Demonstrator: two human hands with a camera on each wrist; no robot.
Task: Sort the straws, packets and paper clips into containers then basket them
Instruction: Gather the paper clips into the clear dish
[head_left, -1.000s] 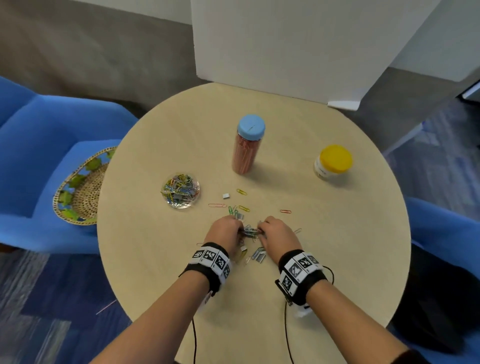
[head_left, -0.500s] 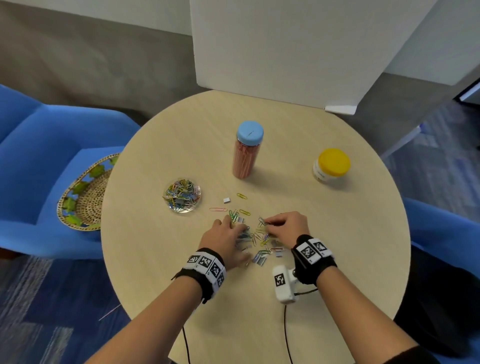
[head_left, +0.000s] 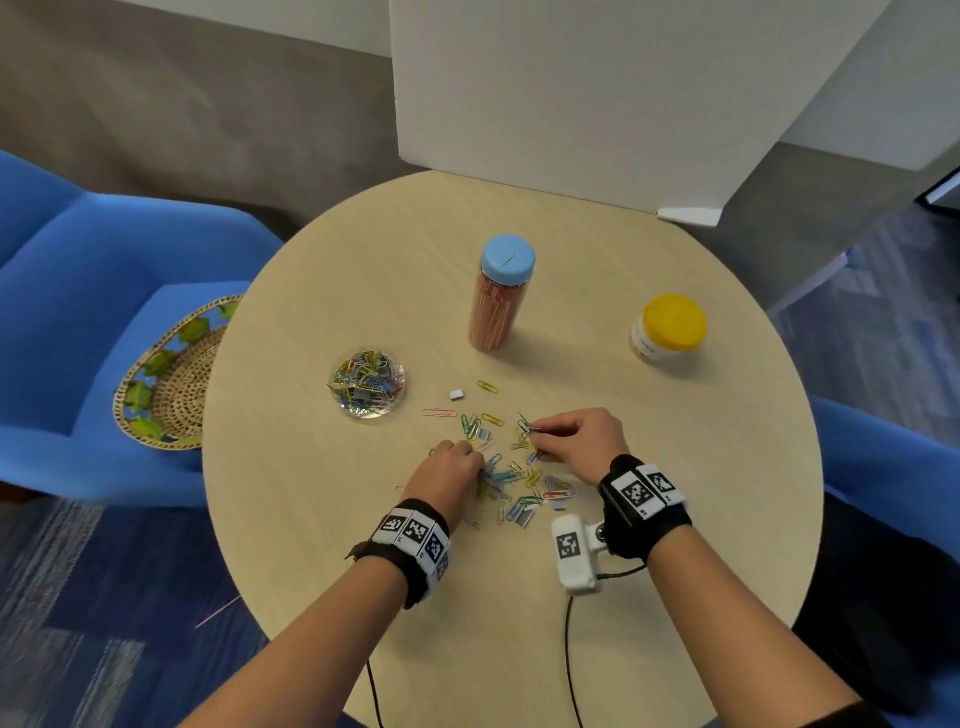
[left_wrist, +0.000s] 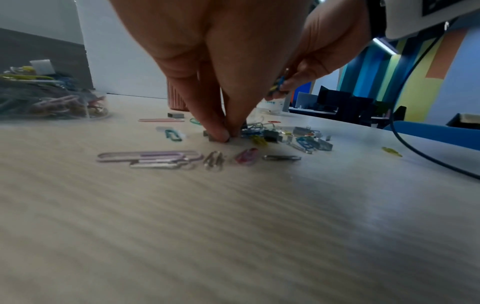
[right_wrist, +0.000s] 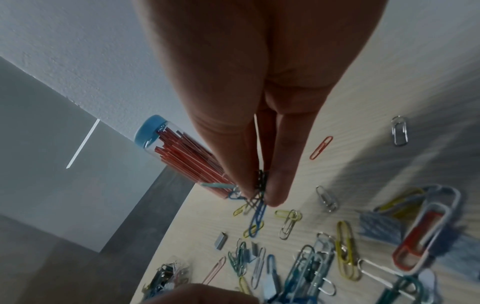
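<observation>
Coloured paper clips (head_left: 519, 483) lie scattered on the round table (head_left: 649, 519) in front of me, mixed with small staple blocks. My left hand (head_left: 457, 460) reaches down into the pile and pinches clips (left_wrist: 244, 131) against the tabletop. My right hand (head_left: 545, 431) pinches a small bunch of clips (right_wrist: 259, 185) lifted just above the pile. A clear dish of paper clips (head_left: 368, 383) sits to the left. The blue-lidded jar of red straws (head_left: 498, 296) stands behind. A yellow-lidded jar (head_left: 670, 327) stands at the right.
A woven basket (head_left: 171, 379) rests on the blue chair (head_left: 78, 291) left of the table. A white partition (head_left: 597, 93) rises behind the table's far edge. A wrist camera cable (head_left: 571, 665) trails over the near table edge.
My hands have drawn apart from the middle of the pile. The right hand moved up and right with a few clips pinched; the left stayed low in the pile.
</observation>
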